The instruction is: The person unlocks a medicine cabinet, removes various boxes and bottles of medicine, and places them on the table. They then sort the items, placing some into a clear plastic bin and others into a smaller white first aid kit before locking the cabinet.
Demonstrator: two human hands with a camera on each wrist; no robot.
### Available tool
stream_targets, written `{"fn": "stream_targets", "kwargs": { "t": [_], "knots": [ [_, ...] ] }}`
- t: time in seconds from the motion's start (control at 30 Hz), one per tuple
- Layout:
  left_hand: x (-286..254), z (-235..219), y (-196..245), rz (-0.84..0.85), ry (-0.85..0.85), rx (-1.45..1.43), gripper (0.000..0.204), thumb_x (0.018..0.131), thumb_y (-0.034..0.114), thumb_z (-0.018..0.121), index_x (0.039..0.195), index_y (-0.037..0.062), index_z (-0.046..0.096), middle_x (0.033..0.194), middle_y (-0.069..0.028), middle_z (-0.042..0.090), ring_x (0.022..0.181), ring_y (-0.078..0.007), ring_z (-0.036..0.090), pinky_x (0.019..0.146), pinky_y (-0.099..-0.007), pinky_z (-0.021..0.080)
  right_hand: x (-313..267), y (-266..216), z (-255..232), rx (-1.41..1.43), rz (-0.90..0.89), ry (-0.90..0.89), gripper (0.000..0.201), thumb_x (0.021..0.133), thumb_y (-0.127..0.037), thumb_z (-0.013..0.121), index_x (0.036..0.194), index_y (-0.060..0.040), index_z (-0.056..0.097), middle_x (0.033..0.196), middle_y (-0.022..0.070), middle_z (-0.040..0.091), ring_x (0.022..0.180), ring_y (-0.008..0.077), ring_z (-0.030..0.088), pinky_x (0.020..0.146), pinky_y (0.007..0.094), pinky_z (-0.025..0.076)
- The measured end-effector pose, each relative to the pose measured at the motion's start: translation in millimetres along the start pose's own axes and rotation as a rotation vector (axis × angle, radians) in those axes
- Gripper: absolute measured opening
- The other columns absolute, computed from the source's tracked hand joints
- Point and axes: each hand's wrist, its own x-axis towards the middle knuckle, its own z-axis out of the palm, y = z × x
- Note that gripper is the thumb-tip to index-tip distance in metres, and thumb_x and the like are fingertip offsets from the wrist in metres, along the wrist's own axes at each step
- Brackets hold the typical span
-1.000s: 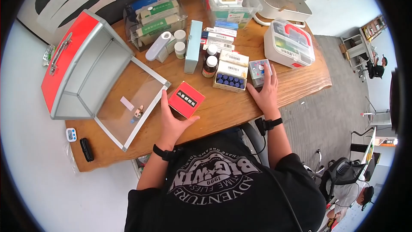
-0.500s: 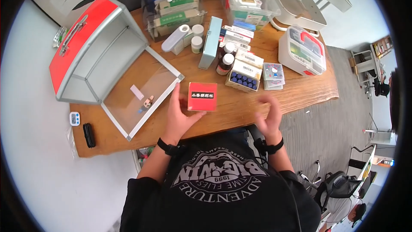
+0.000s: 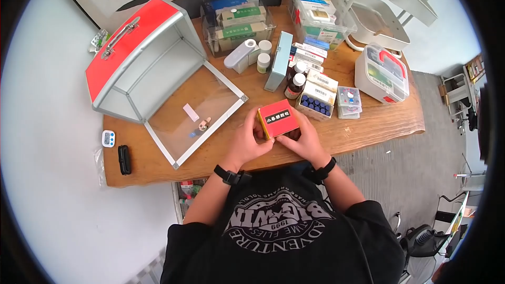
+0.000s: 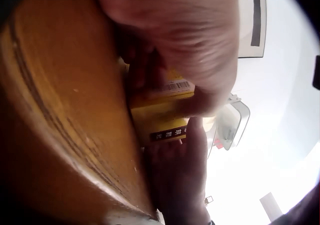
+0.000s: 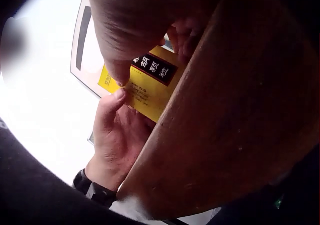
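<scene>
Between both hands is a medicine box (image 3: 279, 118) with a red top, a black label and yellow sides, close over the table's front part. My left hand (image 3: 249, 144) grips its left side. The right hand (image 3: 309, 144) holds the opposite side, its thumb at the near edge. In the left wrist view the yellow side of the medicine box (image 4: 157, 117) shows, with both thumbs meeting at its edge. The right wrist view shows the printed yellow face of the medicine box (image 5: 150, 92); some fingers are hidden behind it.
Left stands an open red case (image 3: 142, 13), its clear panel (image 3: 173, 131) flat on the table. Behind the hands are brown bottles (image 3: 295, 87), a carton of blue-capped vials (image 3: 316, 102) and a small clear case (image 3: 349, 100). A white kit (image 3: 381, 76) stands right.
The right hand has left the small clear case and come over to the medicine box, which it now holds too. The left hand has kept hold of the box and turned it.
</scene>
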Motion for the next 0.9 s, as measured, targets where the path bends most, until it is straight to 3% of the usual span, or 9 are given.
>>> {"fn": "stream_targets", "kwargs": {
  "t": [0.07,0.2,0.27,0.3,0.53,0.67,0.77,0.83,0.9],
  "knots": [
    [-3,1,-2,-0.009,0.019,-0.013,0.092,0.078,0.021,0.084,0.156,0.0013,0.039,0.077,-0.0068,0.064,0.069,-0.0214,0.066,0.066,-0.0358,0.054,-3,9,4,0.108,-0.072,0.069,0.079,0.089,-0.025,0.086,0.156,-0.0072,0.049,0.132,0.0127,0.063,0.093,0.0135,0.066,0.074,0.0266,0.057],
    [-5,-3,0,-0.048,0.035,0.019,0.091,0.077,0.021,0.085,0.154,0.0005,0.040,0.074,-0.0042,0.059,0.064,-0.0164,0.057,0.060,-0.0330,0.049,-6,3,4,0.124,-0.071,0.086,0.070,0.091,-0.022,0.084,0.153,-0.0062,0.054,0.123,0.0116,0.067,0.084,0.0123,0.064,0.071,0.0272,0.055],
    [-9,-2,-5,-0.076,0.057,-0.070,0.092,0.077,0.021,0.085,0.155,0.0003,0.040,0.070,-0.0013,0.055,0.061,-0.0121,0.052,0.058,-0.0299,0.045,-9,2,1,0.114,0.068,0.029,0.061,0.092,-0.021,0.083,0.147,-0.0054,0.060,0.111,0.0106,0.069,0.076,0.0121,0.062,0.067,0.0278,0.054],
    [-8,-5,-7,-0.090,0.079,-0.109,0.092,0.077,0.020,0.085,0.155,0.0003,0.041,0.068,0.0001,0.052,0.060,-0.0102,0.050,0.057,-0.0282,0.043,-9,7,4,0.070,-0.008,0.065,0.055,0.092,-0.021,0.082,0.141,-0.0033,0.064,0.102,0.0094,0.069,0.070,0.0124,0.061,0.065,0.0280,0.052],
    [-1,1,-15,-0.050,0.169,-0.083,0.059,0.086,0.016,0.081,0.137,-0.0037,0.060,0.066,-0.0007,0.056,0.059,-0.0091,0.052,0.056,-0.0287,0.044,-12,9,2,0.144,0.052,0.064,0.039,0.099,-0.022,0.075,0.129,0.0018,0.066,0.088,0.0092,0.071,0.074,0.0151,0.066,0.068,0.0313,0.054],
    [5,10,-21,0.011,0.219,-0.032,0.052,0.092,0.021,0.078,0.134,-0.0049,0.063,0.069,-0.0054,0.060,0.061,-0.0129,0.056,0.058,-0.0315,0.047,-10,27,6,0.200,0.063,0.101,0.036,0.103,-0.027,0.069,0.124,0.0028,0.068,0.093,0.0116,0.072,0.083,0.0178,0.067,0.078,0.0334,0.055],
    [5,11,-13,0.095,0.256,0.127,0.057,0.097,0.030,0.072,0.139,-0.0056,0.060,0.072,-0.0136,0.065,0.063,-0.0239,0.064,0.061,-0.0375,0.050,-8,27,8,0.212,0.006,0.184,0.037,0.105,-0.028,0.065,0.126,0.0036,0.068,0.105,0.0167,0.072,0.094,0.0243,0.069,0.086,0.0364,0.055],
    [6,11,-9,0.091,0.263,0.143,0.060,0.097,0.033,0.071,0.141,-0.0055,0.059,0.073,-0.0145,0.066,0.065,-0.0261,0.066,0.062,-0.0388,0.050,-8,25,9,0.141,-0.120,0.209,0.037,0.106,-0.026,0.063,0.129,0.0039,0.067,0.117,0.0215,0.071,0.105,0.0312,0.069,0.093,0.0390,0.053],
    [6,12,-8,0.096,0.270,0.156,0.061,0.097,0.034,0.071,0.142,-0.0055,0.059,0.073,-0.0145,0.066,0.065,-0.0263,0.066,0.062,-0.0390,0.050,-8,25,7,0.133,-0.108,0.179,0.037,0.107,-0.024,0.061,0.130,0.0038,0.066,0.122,0.0234,0.070,0.112,0.0363,0.068,0.098,0.0408,0.052]
  ]
}}
